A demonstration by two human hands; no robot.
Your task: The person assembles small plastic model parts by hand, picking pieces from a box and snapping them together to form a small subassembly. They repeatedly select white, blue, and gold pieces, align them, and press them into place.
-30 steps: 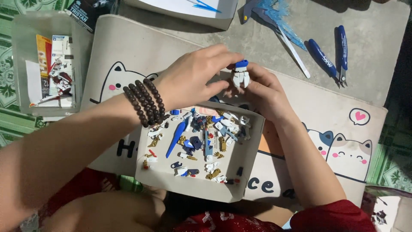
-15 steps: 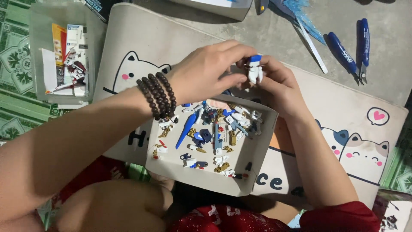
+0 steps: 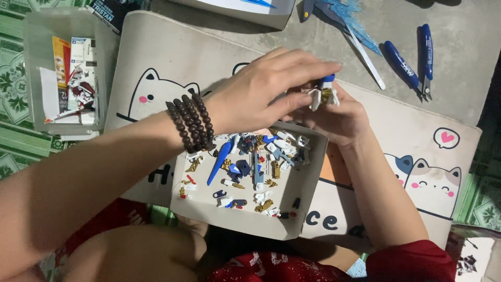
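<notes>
Both hands' fingers pinching small white, gold and blue model figure, left hand, right hand

A shallow grey cardboard tray sits at the centre of the frame on a beige mat printed with cats, with small white, blue and gold plastic model parts in it. Just above the tray's upper right corner, the left hand and right hand meet around a small white and blue model figure. A clear plastic box stands at upper left, off the mat. Blue-handled nippers lie at upper right on the bare floor.
</notes>
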